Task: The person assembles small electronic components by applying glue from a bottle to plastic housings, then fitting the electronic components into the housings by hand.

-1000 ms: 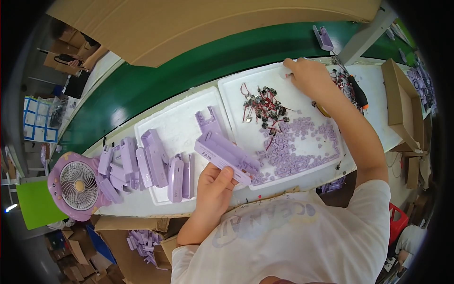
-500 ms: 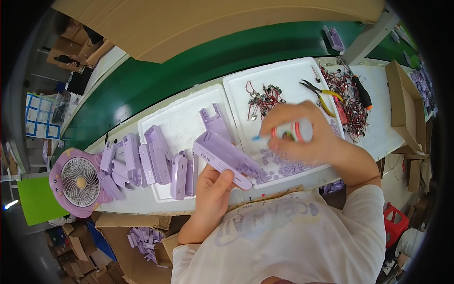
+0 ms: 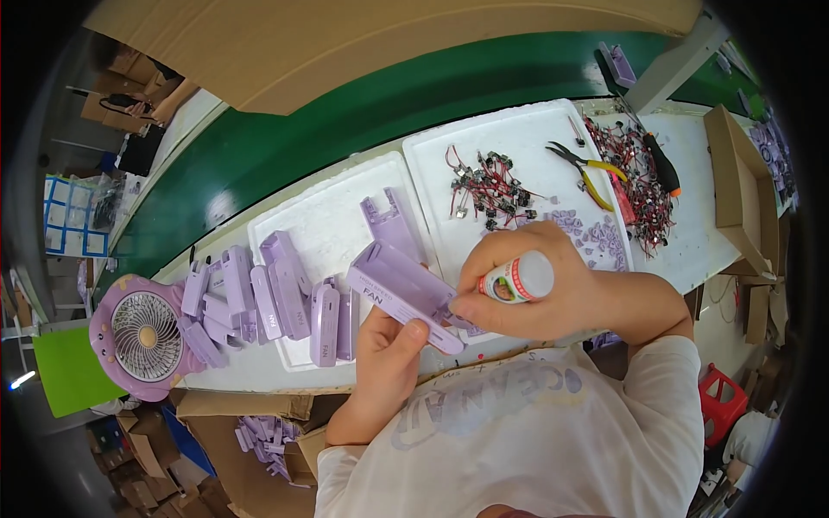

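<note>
My left hand (image 3: 388, 350) is closed round the lower end of a lilac plastic fan housing (image 3: 399, 289), tilted with its hollow side up. In my right hand (image 3: 540, 298) is a small white glue bottle (image 3: 518, 278) with a red-edged label. Its base points up and its nozzle end is hidden behind my fingers, at the housing's near right end. Just beyond the held housing lies another lilac shell (image 3: 394, 224). Beyond my right hand, small lilac plastic pieces (image 3: 596, 235) are scattered beside a pile of small parts with red and black wires (image 3: 492, 188).
Several lilac housings (image 3: 285, 289) stand on the left white foam tray (image 3: 332, 203) and beside it. A round lilac fan (image 3: 147, 332) is at the far left. Yellow-handled pliers (image 3: 594, 186) rest on the right tray; a screwdriver (image 3: 661, 164) lies on wired parts. An open carton (image 3: 744, 194) stands right.
My right hand has moved down and left with the glue bottle, from above the right tray to the housing's end, and the bottle has tipped base-up. My left hand stays nearly still.
</note>
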`<action>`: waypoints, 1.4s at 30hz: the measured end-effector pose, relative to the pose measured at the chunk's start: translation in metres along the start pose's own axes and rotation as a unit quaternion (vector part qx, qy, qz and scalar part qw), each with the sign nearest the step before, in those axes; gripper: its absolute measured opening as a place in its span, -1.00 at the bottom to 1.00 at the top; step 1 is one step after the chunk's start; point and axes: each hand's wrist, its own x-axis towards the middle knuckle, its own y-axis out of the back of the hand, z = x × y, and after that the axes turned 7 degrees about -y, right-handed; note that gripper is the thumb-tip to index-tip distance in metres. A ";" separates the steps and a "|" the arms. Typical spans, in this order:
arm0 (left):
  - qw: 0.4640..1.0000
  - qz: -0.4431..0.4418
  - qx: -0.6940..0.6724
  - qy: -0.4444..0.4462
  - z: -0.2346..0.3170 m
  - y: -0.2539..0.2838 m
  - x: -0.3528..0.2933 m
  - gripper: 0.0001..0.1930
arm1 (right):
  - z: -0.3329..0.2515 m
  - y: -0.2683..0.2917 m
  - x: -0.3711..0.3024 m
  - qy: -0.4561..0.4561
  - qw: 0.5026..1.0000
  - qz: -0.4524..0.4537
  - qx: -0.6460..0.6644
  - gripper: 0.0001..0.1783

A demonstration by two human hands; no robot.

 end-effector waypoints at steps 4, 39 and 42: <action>1.000 -0.001 0.006 -0.007 -0.001 0.000 -0.001 -0.36 | 0.001 -0.001 0.000 0.022 1.000 0.000 0.005 -0.86; 0.995 -0.039 -0.090 -0.018 -0.009 0.009 0.003 -0.43 | -0.007 0.021 -0.013 -0.080 0.994 0.021 0.071 -0.87; 1.000 -0.005 -0.016 -0.026 -0.006 0.000 0.002 -0.30 | 0.000 0.012 -0.013 -0.027 0.998 0.009 0.062 -0.87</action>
